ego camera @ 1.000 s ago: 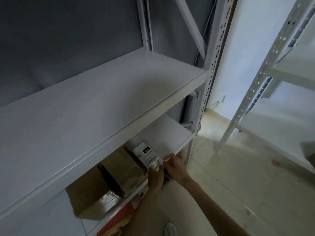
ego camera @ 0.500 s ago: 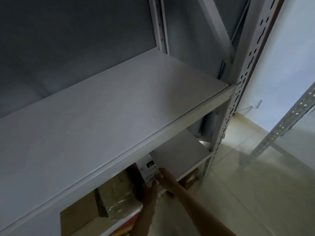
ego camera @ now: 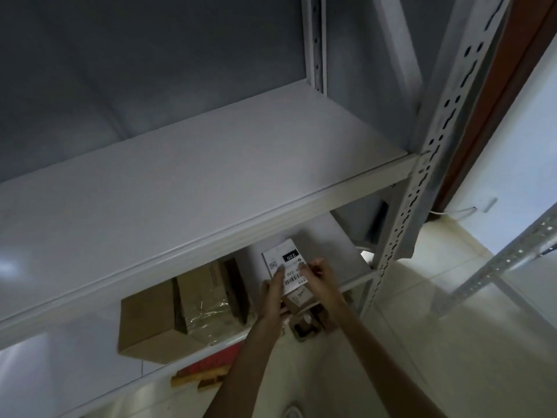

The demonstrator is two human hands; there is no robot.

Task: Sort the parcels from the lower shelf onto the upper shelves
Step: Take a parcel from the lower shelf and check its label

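Parcel: a small white rectangular cardboard parcel (ego camera: 286,268), tilted, held just in front of the grey metal lower shelf (ego camera: 346,263) and below the front lip of the grey metal upper shelf (ego camera: 211,176).
Label: a white printed sticker covers its face; a black patch reads "220" upside down to me, with a small square code beside it, a barcode strip lower down and "220" again in thin print. The rest is too blurred to read.
My left hand (ego camera: 272,292): fingers curled round the parcel's left edge, thumb laid across the sticker.
My right hand (ego camera: 319,277): fingers pinching the parcel's right edge over the barcode.
Lower shelf load: a plain brown cardboard box (ego camera: 147,321) lies at the left; beside it a brown cardboard box wrapped in glossy clear tape (ego camera: 205,303), then a dark upright brown box (ego camera: 236,288).
Under my wrists: a small brown cardboard carton with a white sticker (ego camera: 301,300), writing unreadable.
Post: a slotted grey steel upright (ego camera: 428,164), matte, at the shelf's right corner.
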